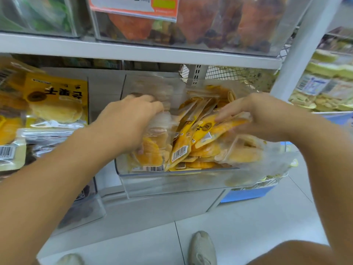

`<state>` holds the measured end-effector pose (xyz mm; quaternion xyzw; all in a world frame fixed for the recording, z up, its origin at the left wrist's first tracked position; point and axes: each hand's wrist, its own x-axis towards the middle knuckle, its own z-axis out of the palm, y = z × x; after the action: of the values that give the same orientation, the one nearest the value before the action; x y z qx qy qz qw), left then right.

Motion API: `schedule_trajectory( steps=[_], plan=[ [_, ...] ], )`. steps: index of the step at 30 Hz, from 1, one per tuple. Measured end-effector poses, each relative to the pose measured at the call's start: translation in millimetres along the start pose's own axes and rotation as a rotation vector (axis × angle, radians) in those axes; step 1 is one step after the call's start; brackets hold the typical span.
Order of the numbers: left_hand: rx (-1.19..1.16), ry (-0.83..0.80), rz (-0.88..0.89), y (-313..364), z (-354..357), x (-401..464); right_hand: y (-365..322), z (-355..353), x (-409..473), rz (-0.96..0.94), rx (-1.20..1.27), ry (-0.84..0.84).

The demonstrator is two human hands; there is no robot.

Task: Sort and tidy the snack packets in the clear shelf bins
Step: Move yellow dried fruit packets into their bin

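Note:
A clear shelf bin point(172, 180) in the middle holds several yellow dried-mango packets point(183, 148), some upright, some leaning. My left hand point(129, 119) reaches into the bin's left side, its fingers closed around a clear-fronted mango packet point(152, 148). My right hand point(257, 117) is at the bin's right side, fingers stretched over a yellow packet point(208, 129) that leans to the left; its grip is partly hidden.
A second bin at the left holds larger yellow packets point(55, 104). The shelf above point(133, 50) carries bins of orange and dark dried fruit. A white upright post point(298, 54) stands at the right, with more stock beyond. My shoes point(202, 249) stand on the tiled floor.

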<state>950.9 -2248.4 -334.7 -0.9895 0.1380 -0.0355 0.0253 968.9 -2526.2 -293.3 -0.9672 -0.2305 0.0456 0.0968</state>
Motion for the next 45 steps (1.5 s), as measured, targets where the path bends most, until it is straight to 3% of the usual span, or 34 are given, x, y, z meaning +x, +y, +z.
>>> schedule_trajectory(
  steps=[5,10,13,17,20,24,28,32,36,38,41,45],
  plan=[
    [-0.24,0.116,0.003,-7,15,-1,-15,-9,-3,-0.141,0.169,0.484],
    [-0.547,0.098,0.107,-26,15,0,-60,-9,-7,-0.301,0.36,0.676],
    [-0.64,0.16,0.169,-32,10,0,-69,5,2,-0.236,0.489,0.596],
    [-0.617,0.18,0.085,-43,7,0,-77,18,13,-0.151,0.342,0.431],
    [-0.626,0.191,0.076,-49,7,-6,-97,19,18,-0.22,0.191,0.374],
    [-0.623,0.153,0.147,-48,2,-15,-111,20,28,-0.328,0.35,0.221],
    [-0.598,0.069,0.148,-46,3,-21,-75,17,24,-0.104,0.708,0.064],
    [-0.621,0.056,0.21,-41,7,-23,-60,21,19,0.047,0.43,-0.209],
    [-0.601,0.11,0.232,-44,11,-20,-93,23,30,-0.24,0.418,0.067],
    [-0.607,0.138,0.229,-47,12,-18,-113,28,33,-0.364,0.289,0.176],
    [-0.651,0.147,0.21,-51,9,-20,-120,38,39,-0.344,0.038,0.155],
    [-0.581,0.155,0.188,-36,4,-27,-112,40,41,-0.307,0.25,0.174]
  ],
)
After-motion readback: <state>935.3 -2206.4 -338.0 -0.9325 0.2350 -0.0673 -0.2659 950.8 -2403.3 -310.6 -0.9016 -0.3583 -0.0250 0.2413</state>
